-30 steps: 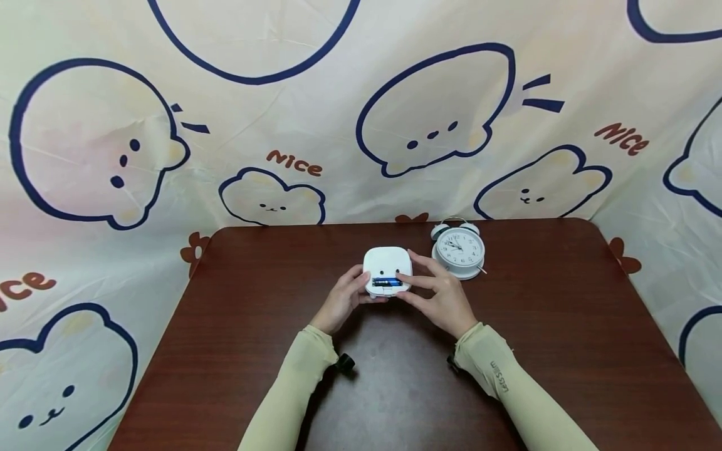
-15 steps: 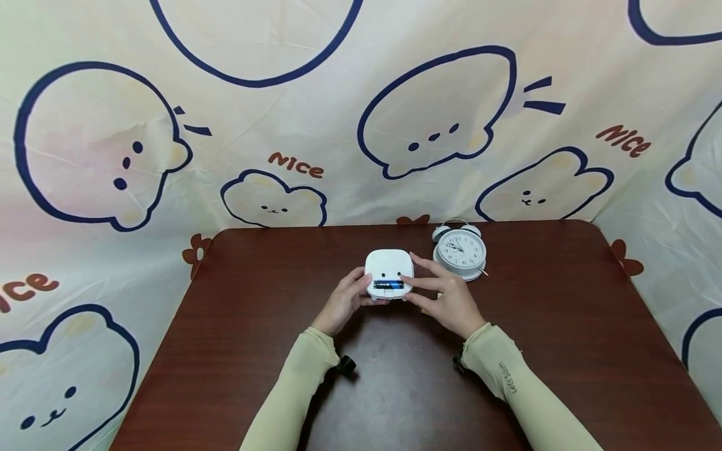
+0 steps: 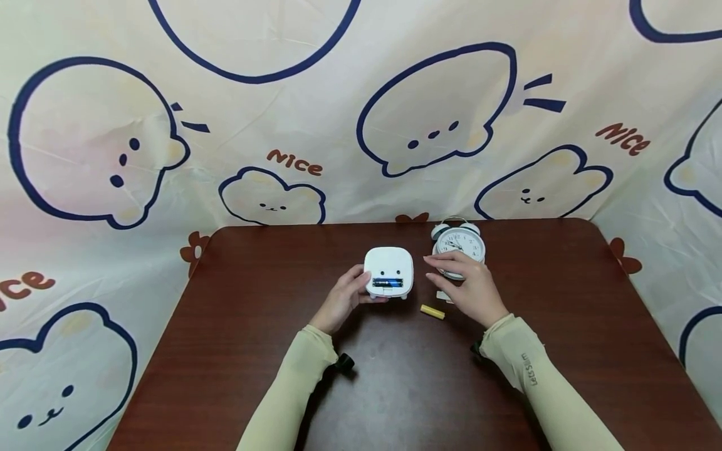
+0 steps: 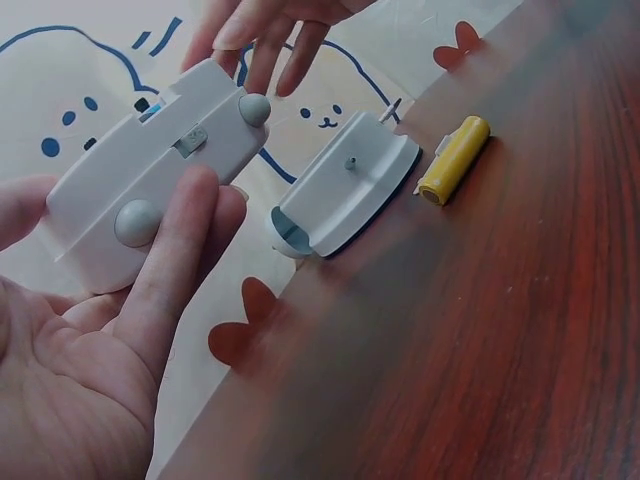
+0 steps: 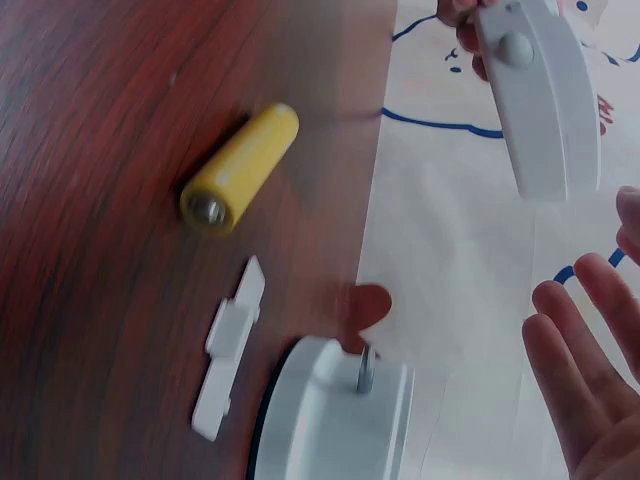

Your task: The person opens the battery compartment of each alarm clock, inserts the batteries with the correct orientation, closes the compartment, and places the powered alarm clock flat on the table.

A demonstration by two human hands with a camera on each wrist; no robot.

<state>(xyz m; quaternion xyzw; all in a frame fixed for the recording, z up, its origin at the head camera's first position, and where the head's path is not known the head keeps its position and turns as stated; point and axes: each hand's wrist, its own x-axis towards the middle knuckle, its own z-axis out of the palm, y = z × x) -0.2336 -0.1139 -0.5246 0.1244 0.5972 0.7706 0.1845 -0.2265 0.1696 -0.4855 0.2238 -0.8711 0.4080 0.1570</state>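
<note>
My left hand (image 3: 341,300) grips a white rounded-square device (image 3: 388,260) above the table, its back turned up. A blue battery (image 3: 388,283) lies in the device's uncovered battery slot. To the right, my right hand (image 3: 470,289) hovers with fingers apart and nothing between them, in front of the white twin-bell alarm clock (image 3: 470,241). Below that hand a yellow battery (image 3: 432,312) lies on the table. Near it is a slim white battery cover (image 5: 228,345), partly hidden by the hand in the head view. Two round feet (image 4: 138,222) show on the device's underside in the left wrist view.
The alarm clock stands near the back edge of the dark brown wooden table (image 3: 271,263). A patterned cloth (image 3: 338,113) hangs behind and beside the table. Dark wrist cameras (image 3: 344,363) sit at the sleeves.
My right hand has let go of the device and moved right, in front of the alarm clock. The yellow battery and cover now show in the head view. My left hand keeps its hold.
</note>
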